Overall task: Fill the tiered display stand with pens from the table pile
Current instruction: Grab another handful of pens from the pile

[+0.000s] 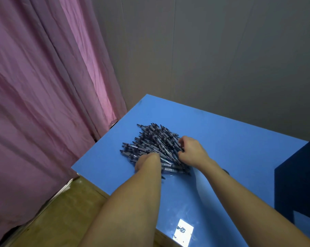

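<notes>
A pile of dark pens with grey grips [150,143] lies on the blue table [230,143] near its left edge. My left hand [146,160] is at the pile's near side, fingers curled down into the pens. My right hand [191,150] is at the pile's right side, its fingers curled around several pens. A dark blue stand [298,184] fills the right edge of the view; its tiers are out of sight.
A pink curtain [44,104] hangs to the left of the table. A grey wall [221,50] stands behind it. Wooden floor [61,220] shows below the table's left edge. A bright light reflection [183,231] lies on the near table surface.
</notes>
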A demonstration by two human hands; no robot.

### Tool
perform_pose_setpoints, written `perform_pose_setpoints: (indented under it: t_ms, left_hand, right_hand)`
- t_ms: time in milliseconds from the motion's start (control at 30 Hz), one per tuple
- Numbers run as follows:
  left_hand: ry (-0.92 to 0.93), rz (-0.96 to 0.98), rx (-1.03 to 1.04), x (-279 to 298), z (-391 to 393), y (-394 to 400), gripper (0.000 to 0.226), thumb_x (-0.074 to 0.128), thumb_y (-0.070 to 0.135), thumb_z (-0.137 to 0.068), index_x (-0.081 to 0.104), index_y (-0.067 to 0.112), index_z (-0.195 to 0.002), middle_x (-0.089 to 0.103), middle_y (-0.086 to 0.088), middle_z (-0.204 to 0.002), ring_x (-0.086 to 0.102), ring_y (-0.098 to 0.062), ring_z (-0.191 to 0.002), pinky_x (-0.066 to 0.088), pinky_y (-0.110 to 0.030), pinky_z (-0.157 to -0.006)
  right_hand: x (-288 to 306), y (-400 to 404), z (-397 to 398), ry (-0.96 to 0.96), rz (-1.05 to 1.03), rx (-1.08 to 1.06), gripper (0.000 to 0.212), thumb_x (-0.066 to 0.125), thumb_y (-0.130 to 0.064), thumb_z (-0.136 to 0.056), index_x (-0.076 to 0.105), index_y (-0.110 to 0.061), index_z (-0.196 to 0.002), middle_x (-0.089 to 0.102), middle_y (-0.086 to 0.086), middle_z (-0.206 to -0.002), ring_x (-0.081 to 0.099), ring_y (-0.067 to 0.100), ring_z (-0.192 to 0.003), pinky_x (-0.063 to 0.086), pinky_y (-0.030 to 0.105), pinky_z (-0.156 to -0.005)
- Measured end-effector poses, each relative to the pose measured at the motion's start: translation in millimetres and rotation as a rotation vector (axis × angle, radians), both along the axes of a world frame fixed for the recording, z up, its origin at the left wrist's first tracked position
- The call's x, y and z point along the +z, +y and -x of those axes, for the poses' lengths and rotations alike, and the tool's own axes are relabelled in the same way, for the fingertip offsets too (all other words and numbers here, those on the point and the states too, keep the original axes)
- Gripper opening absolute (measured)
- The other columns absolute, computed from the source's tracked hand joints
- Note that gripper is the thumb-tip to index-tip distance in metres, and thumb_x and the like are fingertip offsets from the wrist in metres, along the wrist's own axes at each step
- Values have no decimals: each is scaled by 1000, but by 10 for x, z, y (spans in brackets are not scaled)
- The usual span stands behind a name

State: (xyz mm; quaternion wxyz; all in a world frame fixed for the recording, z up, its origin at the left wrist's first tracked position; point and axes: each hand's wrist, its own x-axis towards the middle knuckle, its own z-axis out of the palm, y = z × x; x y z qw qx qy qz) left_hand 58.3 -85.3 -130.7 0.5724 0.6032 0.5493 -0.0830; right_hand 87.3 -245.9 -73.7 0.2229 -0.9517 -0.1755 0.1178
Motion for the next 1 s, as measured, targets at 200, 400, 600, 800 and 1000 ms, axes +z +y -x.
perform_pose_setpoints:
  t_ms: [200, 400, 600, 800, 1000]
  left_hand:
    - [-143, -43, 218, -86, 122, 6, 78, 68, -5, -72, 48, -2, -147, 61, -14, -127, 38, -5, -119, 29, -10, -74]
    - [-118, -121, 343, 347, 284, -5, 34, 49, 15, -106, 45, -7, -131, 67, -21, -119, 68, -39, -101, 51, -43, -72]
    - [-195, -179, 352, 481, 259, 50, 36, 53, 17, -105, 48, -5, -133, 65, -12, -120, 66, -41, -108, 52, -45, -80]
    - [-380, -50, 509, 670, 113, 125, 37, 56, 29, -104, 58, -1, -125, 69, -17, -118, 68, -38, -101, 57, -46, -84]
    - [-529, -67, 515, 822, -18, 251, 30, 63, 27, -98, 63, 3, -114, 70, -14, -111, 67, -36, -98, 58, -50, -89]
  right_hand:
    - [3, 3, -15, 1, 6, 0, 47, 59, -14, -86, 53, -9, -132, 59, 10, -125, 58, 28, -111, 53, 38, -90]
    - [31, 28, -28, -23, -10, -15, 40, 57, -12, -86, 55, -9, -125, 60, 11, -119, 58, 29, -105, 51, 36, -86]
    - [125, 49, -5, -45, -56, -35, 40, 56, -12, -88, 56, -10, -128, 61, 9, -125, 58, 27, -113, 52, 39, -93]
    - [267, 63, 22, -93, -120, -30, 35, 54, -11, -92, 58, -10, -127, 62, 9, -124, 59, 28, -115, 50, 37, -96]
    - [470, -43, 71, -131, -202, -58, 39, 47, -4, -92, 59, -7, -129, 63, 9, -128, 59, 26, -119, 47, 35, -100]
